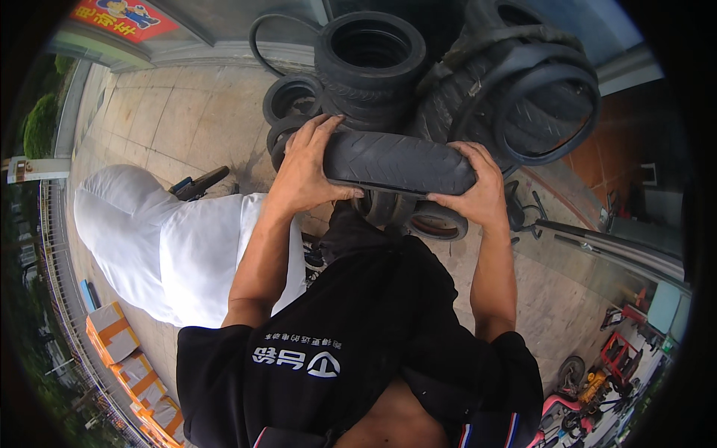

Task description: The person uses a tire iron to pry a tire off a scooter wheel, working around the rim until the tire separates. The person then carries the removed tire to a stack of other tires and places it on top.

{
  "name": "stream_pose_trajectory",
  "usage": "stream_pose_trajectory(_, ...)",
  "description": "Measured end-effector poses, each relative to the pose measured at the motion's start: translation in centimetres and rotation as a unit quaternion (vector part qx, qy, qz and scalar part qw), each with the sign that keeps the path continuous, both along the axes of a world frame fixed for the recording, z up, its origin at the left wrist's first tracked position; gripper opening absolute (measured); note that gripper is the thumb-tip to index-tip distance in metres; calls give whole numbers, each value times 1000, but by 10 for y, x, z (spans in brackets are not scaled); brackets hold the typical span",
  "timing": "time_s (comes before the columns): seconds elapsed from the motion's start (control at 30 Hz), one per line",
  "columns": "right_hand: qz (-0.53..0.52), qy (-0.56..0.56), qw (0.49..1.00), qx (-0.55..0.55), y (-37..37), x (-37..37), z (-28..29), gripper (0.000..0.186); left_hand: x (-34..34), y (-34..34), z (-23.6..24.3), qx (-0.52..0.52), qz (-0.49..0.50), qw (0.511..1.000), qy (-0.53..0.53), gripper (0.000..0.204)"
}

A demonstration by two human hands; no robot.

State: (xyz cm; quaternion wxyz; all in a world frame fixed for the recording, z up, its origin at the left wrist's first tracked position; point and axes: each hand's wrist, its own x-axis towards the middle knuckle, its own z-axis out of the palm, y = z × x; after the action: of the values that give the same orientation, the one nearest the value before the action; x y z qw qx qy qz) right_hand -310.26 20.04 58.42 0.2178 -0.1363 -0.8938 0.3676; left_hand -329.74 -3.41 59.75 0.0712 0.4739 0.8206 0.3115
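In the head view, a black rubber scooter tyre with a smooth, lightly grooved tread (pixel 399 160) is held crosswise in front of the chest, gripped at both ends. The left hand (pixel 306 168) is clamped over its left end, fingers spread across the tread and thumb tucked underneath; the right hand (pixel 478 190) is wrapped round its right end the same way. The two-ended grip seems chosen so the tyre is kept level and steady.

Just beyond it, a heap of worn black tyres and loose inner tubes (pixel 448 82) is stacked on the pale paved ground (pixel 179 119) against a wall. A second, smaller tyre (pixel 418 216) is seen directly beneath the held one. To the left, a person in a white hooded garment (pixel 157 239) is bent over. Orange-and-grey boxes (pixel 119 343) are lined along the lower left edge.
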Motion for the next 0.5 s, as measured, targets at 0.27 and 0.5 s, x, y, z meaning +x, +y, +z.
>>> stream_pose_trajectory(0.27,36,82,993,-75,33,25,-15,79,-34,-22,-29,58,-56,993,-84,87)
stream_pose_trajectory(0.5,19,52,995,-80,34,32,-18,77,-26,-19,-45,56,-32,986,-153,86)
